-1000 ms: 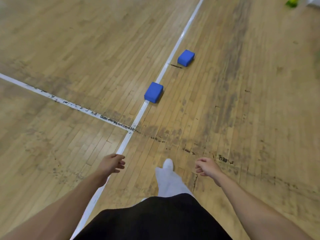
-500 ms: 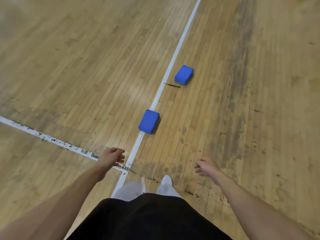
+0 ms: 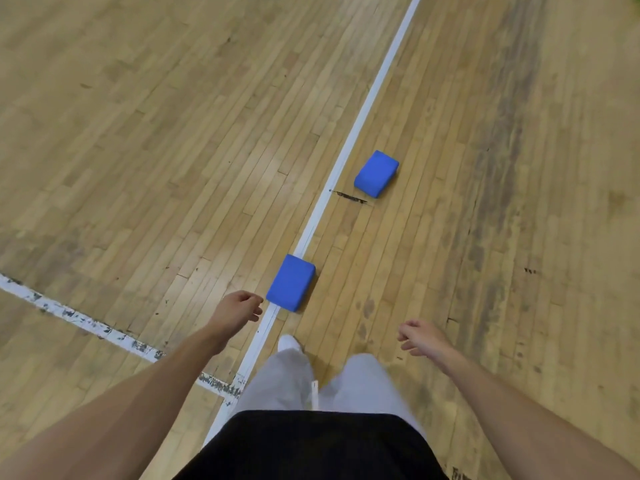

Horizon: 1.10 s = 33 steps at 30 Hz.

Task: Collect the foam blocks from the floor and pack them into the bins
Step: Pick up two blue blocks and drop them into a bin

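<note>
Our left hand (image 3: 237,310) and right hand (image 3: 420,337) hang loosely curled and empty; we risk kicking the near foam block (image 3: 291,283), at frame centre just beyond our foot (image 3: 289,342), before grasping it.

Bright blue, both: the near foam block (image 3: 291,283) and the far foam block (image 3: 376,173) were plain solid blue. The floor (image 3: 173,133) was tan planking smudged with dark scuffs, its long line (image 3: 381,74) white, its cross line (image 3: 69,311) white flecked black.
</note>
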Motion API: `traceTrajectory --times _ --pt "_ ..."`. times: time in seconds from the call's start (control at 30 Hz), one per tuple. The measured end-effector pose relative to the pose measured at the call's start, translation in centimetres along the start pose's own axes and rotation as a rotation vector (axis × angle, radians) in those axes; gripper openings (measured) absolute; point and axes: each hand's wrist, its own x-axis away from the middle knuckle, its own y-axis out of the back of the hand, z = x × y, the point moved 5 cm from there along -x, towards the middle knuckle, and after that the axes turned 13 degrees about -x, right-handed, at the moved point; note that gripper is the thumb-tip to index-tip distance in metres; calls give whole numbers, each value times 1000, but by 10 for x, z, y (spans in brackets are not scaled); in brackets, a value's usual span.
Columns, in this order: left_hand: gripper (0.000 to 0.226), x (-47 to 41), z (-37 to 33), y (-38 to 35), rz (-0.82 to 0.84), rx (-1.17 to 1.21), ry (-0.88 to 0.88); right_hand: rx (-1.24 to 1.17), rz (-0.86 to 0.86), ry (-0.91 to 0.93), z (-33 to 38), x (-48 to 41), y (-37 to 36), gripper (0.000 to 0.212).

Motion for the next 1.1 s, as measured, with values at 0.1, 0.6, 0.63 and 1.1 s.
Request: traceTrajectory --times 0.1,0.6,0.63,1.1 --pt "24 -38 -40 8 9 -66 -19 112 77 98 64 -37 -4 10" --pt "21 -309 -72 -106 -148 -439 60 860 380 677 178 -333 -85 33" --pt "22 -331 -59 -119 -138 -452 48 872 384 695 169 -355 -96 34" --pt "84 -603 163 -244 -71 -704 -55 867 289 689 -7 -631 -290 35"
